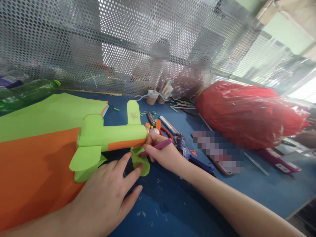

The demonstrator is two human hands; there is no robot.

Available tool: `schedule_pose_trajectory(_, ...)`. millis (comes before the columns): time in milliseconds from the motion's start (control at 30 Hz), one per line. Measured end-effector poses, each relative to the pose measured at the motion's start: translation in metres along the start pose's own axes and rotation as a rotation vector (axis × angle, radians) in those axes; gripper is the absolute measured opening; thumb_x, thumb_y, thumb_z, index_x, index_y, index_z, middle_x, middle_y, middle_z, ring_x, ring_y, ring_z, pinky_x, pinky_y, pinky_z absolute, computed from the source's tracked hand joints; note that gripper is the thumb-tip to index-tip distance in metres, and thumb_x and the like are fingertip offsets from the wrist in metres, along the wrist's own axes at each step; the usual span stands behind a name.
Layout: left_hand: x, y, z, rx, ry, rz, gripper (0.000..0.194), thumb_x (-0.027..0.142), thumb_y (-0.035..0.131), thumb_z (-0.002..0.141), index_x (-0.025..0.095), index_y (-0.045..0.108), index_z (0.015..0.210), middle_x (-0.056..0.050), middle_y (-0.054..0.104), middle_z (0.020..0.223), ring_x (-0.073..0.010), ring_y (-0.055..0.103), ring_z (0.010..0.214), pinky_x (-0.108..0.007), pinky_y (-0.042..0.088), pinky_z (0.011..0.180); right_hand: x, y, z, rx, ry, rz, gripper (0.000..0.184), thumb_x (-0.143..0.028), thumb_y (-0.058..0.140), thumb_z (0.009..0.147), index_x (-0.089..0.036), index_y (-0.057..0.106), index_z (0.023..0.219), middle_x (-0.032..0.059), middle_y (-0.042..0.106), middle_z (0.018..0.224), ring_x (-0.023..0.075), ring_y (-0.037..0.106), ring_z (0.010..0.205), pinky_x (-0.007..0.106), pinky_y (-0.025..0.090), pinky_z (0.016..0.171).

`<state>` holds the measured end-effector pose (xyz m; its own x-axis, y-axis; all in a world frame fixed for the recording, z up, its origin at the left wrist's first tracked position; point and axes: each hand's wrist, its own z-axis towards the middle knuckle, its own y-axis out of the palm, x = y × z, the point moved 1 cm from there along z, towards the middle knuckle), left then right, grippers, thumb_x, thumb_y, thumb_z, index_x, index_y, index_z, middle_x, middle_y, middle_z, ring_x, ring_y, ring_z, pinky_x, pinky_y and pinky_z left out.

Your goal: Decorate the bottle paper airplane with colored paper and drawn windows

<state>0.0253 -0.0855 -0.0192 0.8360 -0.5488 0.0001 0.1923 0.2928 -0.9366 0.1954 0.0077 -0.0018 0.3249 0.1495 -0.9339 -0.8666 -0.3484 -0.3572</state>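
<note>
A model plane [123, 133] covered in lime green, with an orange stripe along its side, lies on the blue table. Its far wing [133, 113] bears a drawn star. My right hand [161, 149] grips a purple pen [160, 144], its tip at the near green wing [141, 163]. My left hand [113, 184] lies with fingers spread, fingertips at that same wing's edge. Behind the left hand are the plane's green tail pieces [87, 159].
Green and orange sheets [44, 168] cover the left side. A glue gun [187, 151], pliers [151, 119] and a white marker [168, 124] lie beyond my right hand. A red plastic bag [247, 112] stands at right, a green bottle [27, 93] at left, before a perforated metal screen [123, 42].
</note>
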Motion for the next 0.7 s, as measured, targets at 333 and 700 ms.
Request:
schedule_pose_trajectory(333, -0.0006, 0.0014, 0.0011, 0.004, 0.001, 0.005, 0.037, 0.033, 0.041, 0.094, 0.023, 0.069, 0.115, -0.023, 0.064, 0.125, -0.033, 0.071, 0.088, -0.05, 0.06, 0.067, 0.003, 0.0001, 0.0002, -0.013, -0.016, 0.039, 0.02, -0.009, 0.055, 0.077, -0.022, 0.045, 0.065, -0.0109, 0.048, 0.043, 0.0074, 0.046, 0.043, 0.026, 0.05, 0.06)
schedule_pose_trajectory(700, -0.0005, 0.0052, -0.0013, 0.029, 0.001, 0.012, 0.038, 0.034, 0.04, 0.094, 0.024, 0.07, 0.115, -0.022, 0.064, 0.125, -0.0335, 0.071, 0.089, -0.05, 0.059, 0.068, 0.0017, -0.0006, 0.0002, -0.002, -0.014, -0.016, 0.021, -0.006, 0.052, 0.075, -0.022, 0.045, 0.064, -0.0107, 0.048, 0.042, 0.0076, 0.048, 0.043, 0.024, 0.049, 0.058)
